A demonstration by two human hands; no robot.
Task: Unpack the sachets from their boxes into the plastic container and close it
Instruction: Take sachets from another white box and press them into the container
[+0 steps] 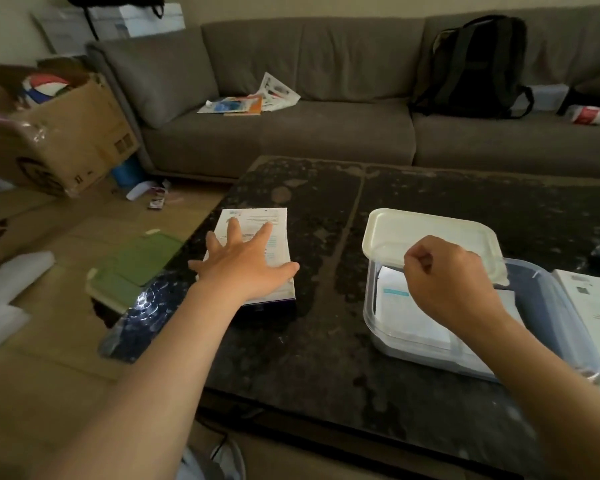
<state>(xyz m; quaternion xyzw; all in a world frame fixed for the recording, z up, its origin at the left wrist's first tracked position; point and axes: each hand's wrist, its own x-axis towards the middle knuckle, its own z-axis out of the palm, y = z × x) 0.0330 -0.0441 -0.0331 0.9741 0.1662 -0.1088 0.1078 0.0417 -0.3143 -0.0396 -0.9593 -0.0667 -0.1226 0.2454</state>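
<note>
On the dark speckled worktop (pixel 430 188) stands the clear rectangular plastic container (pixel 368 306), with flat white sachets (pixel 406 313) already lying inside. Its translucent white lid (pixel 430 233) leans tilted over the far rim and is not pressed on. The right hand (pixel 454 282) hovers above the container with the fingers curled near the lid's edge; I cannot tell if they pinch it. To the left lies a white printed cardboard box (pixel 281 251) with a purple side, and the left hand (pixel 246 268) rests on it, flat and spread.

I judge three risks. The loose lid can slide off if the right hand bumps it. The box sits near the worktop's left edge, so a careless pull can send it to the floor. Sachets piled unevenly can stop the lid from closing.
</note>
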